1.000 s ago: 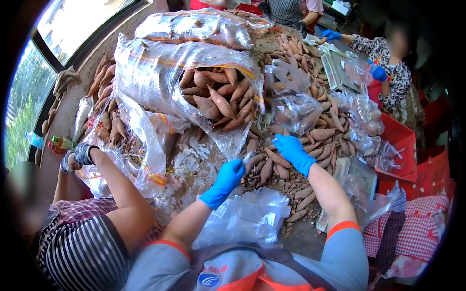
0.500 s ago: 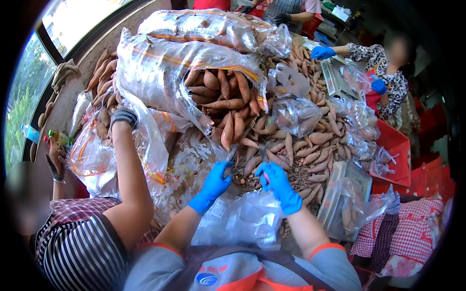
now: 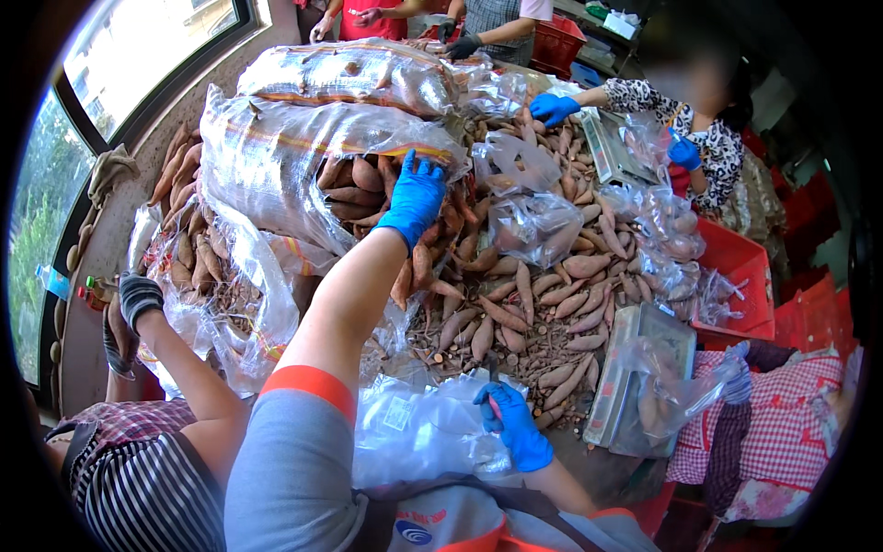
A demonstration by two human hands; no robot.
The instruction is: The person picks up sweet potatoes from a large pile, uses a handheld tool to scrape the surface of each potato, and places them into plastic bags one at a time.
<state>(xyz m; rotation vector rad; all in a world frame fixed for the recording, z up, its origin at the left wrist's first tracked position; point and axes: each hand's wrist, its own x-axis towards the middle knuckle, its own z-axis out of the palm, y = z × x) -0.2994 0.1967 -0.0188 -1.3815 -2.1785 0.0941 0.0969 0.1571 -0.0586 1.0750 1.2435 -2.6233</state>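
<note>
My left hand (image 3: 414,202), in a blue glove, reaches far forward to the mouth of a clear woven plastic sack (image 3: 285,166). Its fingers are stretched apart over the sweet potatoes (image 3: 366,175) spilling there; whether it touches them is hard to see. Close to my body, my right hand (image 3: 517,428), also blue-gloved, is closed around what looks like a small knife (image 3: 494,405) with a pink handle, its thin dark end pointing away from me. Beneath and left of this hand lies a pile of clear plastic bags (image 3: 395,428).
Loose sweet potatoes (image 3: 501,317) and soil cover the table. At right stand a scale (image 3: 635,386) under a bag, filled bags (image 3: 533,225) and a red crate (image 3: 736,276). A co-worker's dark-gloved hand (image 3: 140,299) is at left; another's blue-gloved hand (image 3: 555,109) is at far right.
My left hand has moved from above the plastic bags forward to the sack mouth. My right hand has come nearer to me. The left co-worker's hand has drawn back from the sack.
</note>
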